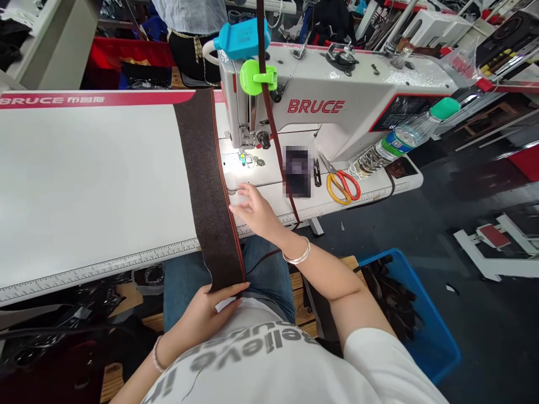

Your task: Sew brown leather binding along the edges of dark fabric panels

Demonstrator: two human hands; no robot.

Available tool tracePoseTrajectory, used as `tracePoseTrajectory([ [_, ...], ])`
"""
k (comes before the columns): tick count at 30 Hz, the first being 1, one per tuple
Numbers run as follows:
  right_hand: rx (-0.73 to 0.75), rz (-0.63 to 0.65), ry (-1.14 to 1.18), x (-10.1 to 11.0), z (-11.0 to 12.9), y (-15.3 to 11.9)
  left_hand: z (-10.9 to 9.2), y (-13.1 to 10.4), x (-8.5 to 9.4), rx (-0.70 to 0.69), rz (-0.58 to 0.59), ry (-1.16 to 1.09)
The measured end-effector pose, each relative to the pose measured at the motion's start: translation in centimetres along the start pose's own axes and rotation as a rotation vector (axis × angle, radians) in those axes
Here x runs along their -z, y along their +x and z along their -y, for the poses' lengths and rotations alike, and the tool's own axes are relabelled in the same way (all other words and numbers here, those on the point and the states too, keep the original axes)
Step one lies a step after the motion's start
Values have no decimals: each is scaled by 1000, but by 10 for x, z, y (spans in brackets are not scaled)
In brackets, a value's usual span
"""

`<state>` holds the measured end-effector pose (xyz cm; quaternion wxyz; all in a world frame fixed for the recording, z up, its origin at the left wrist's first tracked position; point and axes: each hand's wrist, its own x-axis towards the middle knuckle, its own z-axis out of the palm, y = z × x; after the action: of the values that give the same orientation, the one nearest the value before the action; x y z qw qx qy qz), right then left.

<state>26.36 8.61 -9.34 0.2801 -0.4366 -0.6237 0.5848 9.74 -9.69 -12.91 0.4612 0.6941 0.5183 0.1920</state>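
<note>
A wide dark brown strip point(205, 174), like leather or fabric, with a reddish-brown right edge, lies across the white sewing table and hangs over its front edge toward my lap. My left hand point(213, 308) grips the strip's near end, with the fingers along that end and the thumb below. Beside the strip's right edge, my right hand point(255, 210) is raised with its fingers loosely apart and nothing visible in them. Just beyond it is the needle area of a white sewing machine point(315, 109). A narrow brown band point(273, 120) hangs down in front of the machine head.
On the machine bed lie a blurred dark rectangle point(297, 173), black thread snips point(317, 172) and scissors point(343, 185) with orange and red handles. A green-capped bottle point(400, 140) leans nearby. A blue bin point(438, 342) holds brown scraps. Another person point(191, 28) is behind the machine.
</note>
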Motion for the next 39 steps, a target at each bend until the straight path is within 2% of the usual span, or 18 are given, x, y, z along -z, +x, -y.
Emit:
tracePoseTrajectory([
  [3, -103, -9, 122, -10, 2, 38, -1, -5, 2, 3, 84, -114],
  [5, -118, -27, 95, -16, 7, 56, -1, -6, 5, -1, 132, -180],
  [9, -64, -235, -278, -24, 21, 78, -5, -6, 8, -1, 283, -245],
  [11, -79, -285, -457, -26, 27, 86, -9, -4, 8, 2, 339, -240],
  [16, -100, -232, -795, -32, 36, 105, -16, 2, 6, 0, 360, -234],
  [20, -105, -122, -896, -36, 42, 113, -23, 5, 8, 19, 367, -196],
  [23, -21, -6, -959, -40, 44, 106, -28, 4, 15, 40, 390, -171],
  [25, 74, 93, -997, -46, 43, 87, -28, 0, 20, 48, 341, -171],
  [27, 183, 222, -1028, -52, 39, 57, -24, -3, 28, 32, 209, -191],
  [29, 305, 366, -1051, -59, 31, 18, -19, -4, 37, -12, -43, -151],
  [32, 386, 664, -997, -63, 13, -40, -13, 8, 52, -72, -561, 143],
  [33, 377, 790, -927, -62, 5, -56, -12, 15, 56, -73, -684, 266],
  [34, 359, 896, -835, -59, -4, -70, -10, 23, 59, -64, -754, 372],
  [36, 312, 1013, -635, -52, -22, -90, -6, 37, 63, -25, -751, 525],
  [38, 247, 1000, -477, -43, -38, -101, -1, 49, 63, 10, -686, 625],
  [39, 213, 953, -421, -38, -43, -104, 1, 52, 63, 23, -667, 662],
])
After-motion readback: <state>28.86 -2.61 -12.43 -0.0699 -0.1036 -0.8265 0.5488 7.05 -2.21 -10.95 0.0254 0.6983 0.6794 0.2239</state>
